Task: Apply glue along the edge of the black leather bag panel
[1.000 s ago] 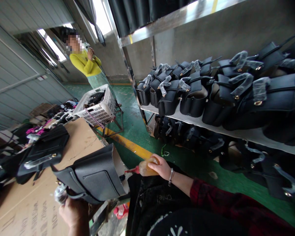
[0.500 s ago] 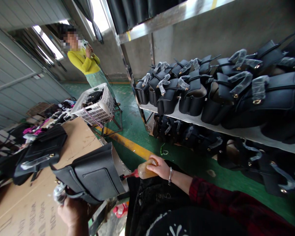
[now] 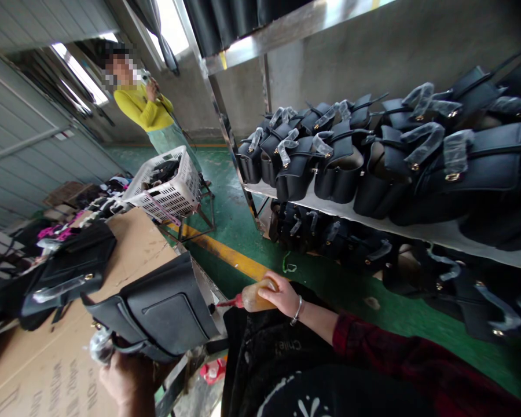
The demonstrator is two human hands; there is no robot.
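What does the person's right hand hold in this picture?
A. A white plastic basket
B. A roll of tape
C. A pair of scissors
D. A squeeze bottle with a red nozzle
D: the right hand grips a yellowish squeeze bottle whose red nozzle points toward the black handbag that the left hand holds by its lower edge.

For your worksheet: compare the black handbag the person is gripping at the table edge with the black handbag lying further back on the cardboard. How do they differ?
The held handbag is gripped from below by the left hand and tilted up on edge; the lying handbag rests flat on the cardboard sheet, untouched. The held handbag sits near the glue bottle in the right hand; the lying handbag is far from it. Both are black with gold fittings.
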